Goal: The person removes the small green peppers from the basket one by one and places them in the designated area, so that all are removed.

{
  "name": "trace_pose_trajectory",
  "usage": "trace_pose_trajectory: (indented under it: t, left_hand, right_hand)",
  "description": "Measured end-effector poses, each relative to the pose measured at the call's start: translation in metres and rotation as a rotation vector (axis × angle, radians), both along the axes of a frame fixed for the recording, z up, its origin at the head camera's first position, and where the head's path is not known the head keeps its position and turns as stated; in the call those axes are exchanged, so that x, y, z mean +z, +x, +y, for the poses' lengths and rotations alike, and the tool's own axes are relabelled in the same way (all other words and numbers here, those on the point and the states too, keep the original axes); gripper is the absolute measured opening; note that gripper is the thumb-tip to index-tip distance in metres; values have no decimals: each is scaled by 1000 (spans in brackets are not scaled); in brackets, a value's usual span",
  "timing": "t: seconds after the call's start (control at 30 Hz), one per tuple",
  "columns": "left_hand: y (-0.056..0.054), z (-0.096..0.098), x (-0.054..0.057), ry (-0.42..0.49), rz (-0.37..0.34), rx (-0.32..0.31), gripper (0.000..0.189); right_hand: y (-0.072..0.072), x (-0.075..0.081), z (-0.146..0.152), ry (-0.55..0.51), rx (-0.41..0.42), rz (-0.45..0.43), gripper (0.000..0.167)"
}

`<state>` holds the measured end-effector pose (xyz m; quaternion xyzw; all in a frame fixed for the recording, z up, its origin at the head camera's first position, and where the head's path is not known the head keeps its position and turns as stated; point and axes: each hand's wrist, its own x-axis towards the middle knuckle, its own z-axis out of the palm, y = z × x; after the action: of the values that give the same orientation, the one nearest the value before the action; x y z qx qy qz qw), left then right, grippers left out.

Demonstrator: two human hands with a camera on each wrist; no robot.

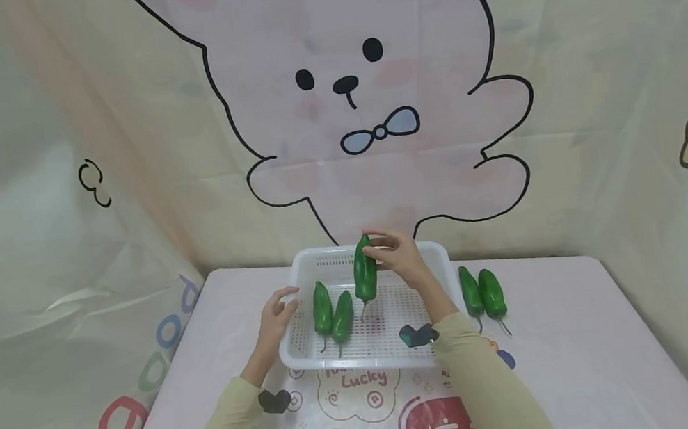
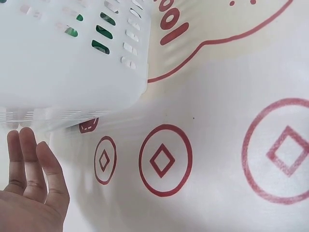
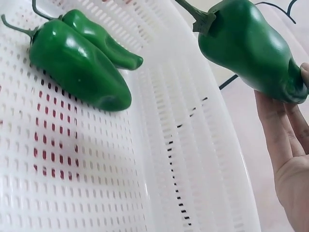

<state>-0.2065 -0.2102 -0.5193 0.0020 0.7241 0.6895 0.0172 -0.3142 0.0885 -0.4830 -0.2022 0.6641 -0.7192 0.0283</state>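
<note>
My right hand (image 1: pixel 402 259) pinches a green pepper (image 1: pixel 366 274) by its tip over the back part of a white perforated plastic basket (image 1: pixel 360 364). The pepper's stem hangs downward, and the right wrist view shows thumb and fingers at its narrow end (image 3: pixel 289 89). Two more green peppers lie side by side inside the basket, one on the left (image 1: pixel 321 306) and one beside it (image 1: pixel 343 318). My left hand (image 1: pixel 272 325) is at the basket's left side, its fingers slightly bent and fingertips right at the basket wall in the left wrist view.
Right of the basket, two further green peppers lie on the table, a nearer-in one (image 1: pixel 471 290) and an outer one (image 1: pixel 492 294). A printed white cloth (image 1: pixel 583 329) covers the table. Behind its back edge hangs a curtain (image 1: pixel 367 191) with a cartoon bear.
</note>
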Motion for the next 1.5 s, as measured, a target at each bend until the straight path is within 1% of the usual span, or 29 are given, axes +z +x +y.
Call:
trace_pose_trajectory:
  t: [0.13, 0.33, 0.43, 0.57, 0.6, 0.7, 0.8, 0.97, 1.03, 1.13, 1.23, 1.27, 1.43, 1.5]
  left_hand:
    - [1, 1, 1, -9, 0, 3, 37]
    - [0, 0, 1, 12, -16, -12, 37]
    - [-5, -2, -11, 15, -23, -11, 38]
    - [-14, -4, -28, 3, 2, 3, 39]
    - [-15, -4, -31, -3, 9, 10, 39]
    - [-15, -4, -35, -18, 25, 23, 38]
    - [-15, -4, -35, -44, 32, 38, 36]
    - [-14, -4, -32, -97, 39, 61, 33]
    - [-14, -4, -30, -106, 29, 68, 32]
    - [-14, -4, -28, -102, 10, 68, 32]
    - [-13, -4, -24, -90, 0, 55, 33]
    - [-12, -4, -21, -86, -1, 50, 33]
    - [-2, -1, 2, -83, 2, 19, 33]
    - [1, 1, 8, -82, 12, 14, 33]
  right_hand:
    - [1, 3, 10, 15, 5, 18, 44]
    - [2, 6, 26, 40, 7, -12, 45]
    - [2, 7, 34, 61, -2, -24, 45]
    - [4, 9, 46, 97, -18, -21, 46]
    - [5, 10, 49, 101, -19, -18, 46]
    - [6, 11, 58, 111, -14, -3, 46]
    - [7, 11, 67, 109, -10, 3, 47]
    - [11, 9, 83, 103, -18, -7, 47]
    - [13, 10, 88, 110, -24, -5, 48]
    - [15, 10, 95, 121, -44, 2, 48]
    - [16, 11, 102, 122, -57, 4, 49]
    - [17, 12, 105, 118, -58, 1, 49]
    - [18, 13, 118, 98, -49, -10, 46]
    - [20, 14, 123, 103, -54, -8, 45]
